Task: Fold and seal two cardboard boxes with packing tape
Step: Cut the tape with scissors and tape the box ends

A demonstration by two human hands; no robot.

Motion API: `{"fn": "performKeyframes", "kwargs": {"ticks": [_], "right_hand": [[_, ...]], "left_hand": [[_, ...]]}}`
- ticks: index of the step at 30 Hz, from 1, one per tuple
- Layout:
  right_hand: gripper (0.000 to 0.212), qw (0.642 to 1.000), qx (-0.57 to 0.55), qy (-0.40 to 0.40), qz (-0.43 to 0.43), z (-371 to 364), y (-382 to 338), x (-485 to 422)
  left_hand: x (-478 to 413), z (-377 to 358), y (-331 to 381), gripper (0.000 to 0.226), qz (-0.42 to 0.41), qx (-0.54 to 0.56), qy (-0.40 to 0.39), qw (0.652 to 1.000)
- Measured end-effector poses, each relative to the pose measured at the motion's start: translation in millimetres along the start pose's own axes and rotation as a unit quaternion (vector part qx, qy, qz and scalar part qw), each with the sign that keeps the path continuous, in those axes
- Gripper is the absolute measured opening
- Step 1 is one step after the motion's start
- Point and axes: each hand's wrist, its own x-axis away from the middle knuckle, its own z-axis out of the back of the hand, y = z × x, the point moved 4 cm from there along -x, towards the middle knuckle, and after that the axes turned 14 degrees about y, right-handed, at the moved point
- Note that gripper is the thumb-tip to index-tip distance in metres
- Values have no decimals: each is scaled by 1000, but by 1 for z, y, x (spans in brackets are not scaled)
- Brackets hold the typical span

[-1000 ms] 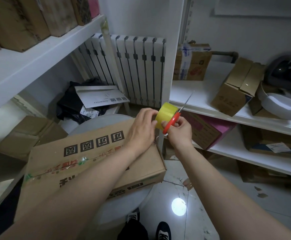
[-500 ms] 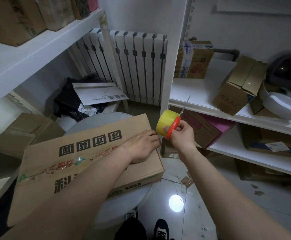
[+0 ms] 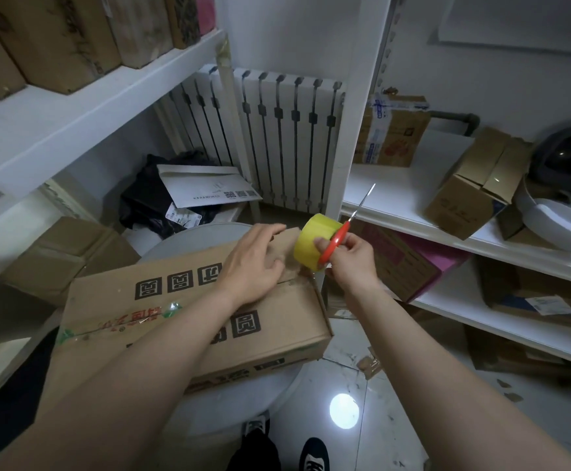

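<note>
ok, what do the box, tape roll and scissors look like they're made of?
The box: brown cardboard, matte, with black printed characters and creased flaps. The tape roll: smooth yellow wound film, likely plastic; its core is hidden. The scissors: red handles, probably plastic; thin grey blade, apparently metal. The right hand grips both.
</note>
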Motion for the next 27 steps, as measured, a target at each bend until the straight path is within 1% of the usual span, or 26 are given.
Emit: {"fn": "performKeyframes", "kwargs": {"ticks": [2,3,4,7,9,11,14,16,17,18,20,22,24,27], "right_hand": [[17,1000,-8,-20,-11,-11,-3,7],[14,999,-13,-33,-21,-17,-4,11],[14,998,-16,-46,-30,-23,-5,16],[13,996,-9,-86,-35,-39,-6,27],[11,994,22,-101,-17,-47,-6,33],[8,994,62,-91,17,-50,-6,35],[10,989,124,-43,73,-53,-7,37],[15,986,133,-15,95,-52,-11,37],[17,987,128,-21,100,-53,-13,38],[19,986,126,-41,102,-55,-15,41],[23,981,129,-109,97,-62,-21,51],[24,969,148,-177,86,-71,-23,62],[19,955,176,-224,85,-80,-22,71],[18,947,195,-244,78,-91,-18,78]], "left_hand": [[1,6,9,65,28,33,-36,998],[3,8,12,71,46,45,-42,997],[4,11,12,71,69,63,-31,995],[12,23,2,54,134,142,20,981],[17,33,-8,52,160,150,17,976],[19,45,-18,56,174,138,-2,975],[19,67,-38,62,163,110,-39,980],[18,81,-48,56,162,125,-86,975],[18,87,-51,54,158,143,-115,970],[18,92,-53,55,151,158,-149,964],[19,101,-59,60,138,170,-211,953],[18,105,-65,63,130,180,-251,942],[17,107,-70,69,125,190,-277,934],[16,110,-77,72,131,220,-288,923]]}}
